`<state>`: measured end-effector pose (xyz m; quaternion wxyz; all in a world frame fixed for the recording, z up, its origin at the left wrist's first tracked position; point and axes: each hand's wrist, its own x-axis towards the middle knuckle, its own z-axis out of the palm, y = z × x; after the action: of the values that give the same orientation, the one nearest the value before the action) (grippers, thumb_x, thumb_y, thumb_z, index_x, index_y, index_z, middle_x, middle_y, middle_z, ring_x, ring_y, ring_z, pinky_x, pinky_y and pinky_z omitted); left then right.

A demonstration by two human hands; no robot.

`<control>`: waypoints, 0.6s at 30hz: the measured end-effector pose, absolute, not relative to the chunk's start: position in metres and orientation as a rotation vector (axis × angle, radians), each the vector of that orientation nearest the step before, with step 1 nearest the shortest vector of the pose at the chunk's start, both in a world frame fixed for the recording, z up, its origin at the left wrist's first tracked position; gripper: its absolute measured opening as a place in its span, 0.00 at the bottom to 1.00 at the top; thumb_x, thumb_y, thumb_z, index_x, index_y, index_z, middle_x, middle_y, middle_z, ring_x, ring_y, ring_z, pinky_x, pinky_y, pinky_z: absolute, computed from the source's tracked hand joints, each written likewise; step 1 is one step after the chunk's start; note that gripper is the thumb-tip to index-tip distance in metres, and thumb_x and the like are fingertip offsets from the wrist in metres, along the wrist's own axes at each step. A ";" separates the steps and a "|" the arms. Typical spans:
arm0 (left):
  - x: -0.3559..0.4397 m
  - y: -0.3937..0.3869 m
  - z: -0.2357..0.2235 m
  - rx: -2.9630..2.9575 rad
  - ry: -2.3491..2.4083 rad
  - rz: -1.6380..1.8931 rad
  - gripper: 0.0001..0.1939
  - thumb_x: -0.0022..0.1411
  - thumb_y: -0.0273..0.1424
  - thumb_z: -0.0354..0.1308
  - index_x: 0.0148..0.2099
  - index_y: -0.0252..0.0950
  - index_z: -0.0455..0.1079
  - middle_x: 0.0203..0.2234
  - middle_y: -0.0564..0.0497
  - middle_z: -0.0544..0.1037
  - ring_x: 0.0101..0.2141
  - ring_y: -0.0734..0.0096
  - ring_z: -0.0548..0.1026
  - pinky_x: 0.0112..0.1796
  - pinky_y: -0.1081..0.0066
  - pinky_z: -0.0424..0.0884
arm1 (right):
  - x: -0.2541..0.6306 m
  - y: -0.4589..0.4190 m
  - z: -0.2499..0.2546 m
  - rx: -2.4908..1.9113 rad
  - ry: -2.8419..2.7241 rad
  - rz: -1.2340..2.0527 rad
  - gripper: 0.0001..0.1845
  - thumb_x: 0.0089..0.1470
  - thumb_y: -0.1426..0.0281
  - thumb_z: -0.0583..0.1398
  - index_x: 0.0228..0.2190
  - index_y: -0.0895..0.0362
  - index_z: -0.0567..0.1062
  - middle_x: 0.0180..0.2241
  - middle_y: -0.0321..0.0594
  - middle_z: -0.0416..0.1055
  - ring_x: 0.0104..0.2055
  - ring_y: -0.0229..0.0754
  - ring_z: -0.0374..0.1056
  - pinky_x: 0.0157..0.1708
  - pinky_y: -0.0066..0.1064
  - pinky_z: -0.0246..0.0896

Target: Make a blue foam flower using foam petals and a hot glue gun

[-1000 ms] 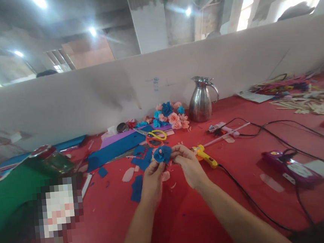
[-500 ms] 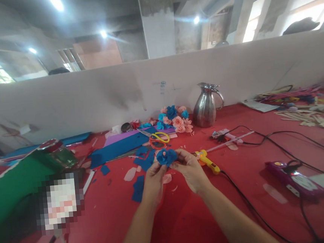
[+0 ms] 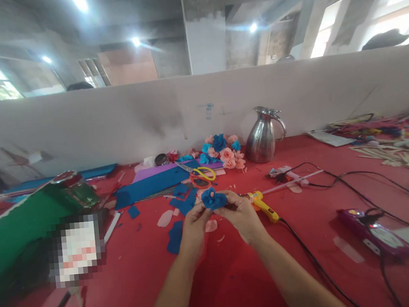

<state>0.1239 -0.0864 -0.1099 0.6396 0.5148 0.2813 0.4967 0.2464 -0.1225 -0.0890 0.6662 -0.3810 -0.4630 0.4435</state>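
Note:
Between my two hands is a blue paper flower with a small pink centre, held above the red table. The fingers of my left hand pinch it from the left and below. My right hand grips a petal on its right side. Cut pieces of blue paper and pink petals lie beside my left hand. Just right of my right hand rests a yellow hot glue gun. Scissors with red and yellow handles lie behind the flower.
Finished pink and blue flowers sit by a steel jug near the white partition. A purple power strip with black cables is at right. At left are a glass jar and a green board.
The blue flower has turned and tipped slightly in my fingers, its centre now facing a little differently. Both hands keep their hold; the whole view has shifted slightly.

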 end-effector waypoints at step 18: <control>0.115 -0.084 -0.102 1.331 0.728 1.184 0.08 0.52 0.35 0.63 0.35 0.39 0.78 0.32 0.50 0.79 0.38 0.63 0.73 0.48 0.64 0.64 | 0.249 -0.127 -0.079 -0.755 -0.995 1.136 0.06 0.44 0.66 0.65 0.27 0.53 0.81 0.33 0.38 0.75 0.39 0.45 0.67 0.40 0.34 0.61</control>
<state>0.1149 -0.0843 -0.1025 0.5719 0.5673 0.3103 0.5048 0.2491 -0.1272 -0.0785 0.6644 -0.3340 -0.4405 0.5029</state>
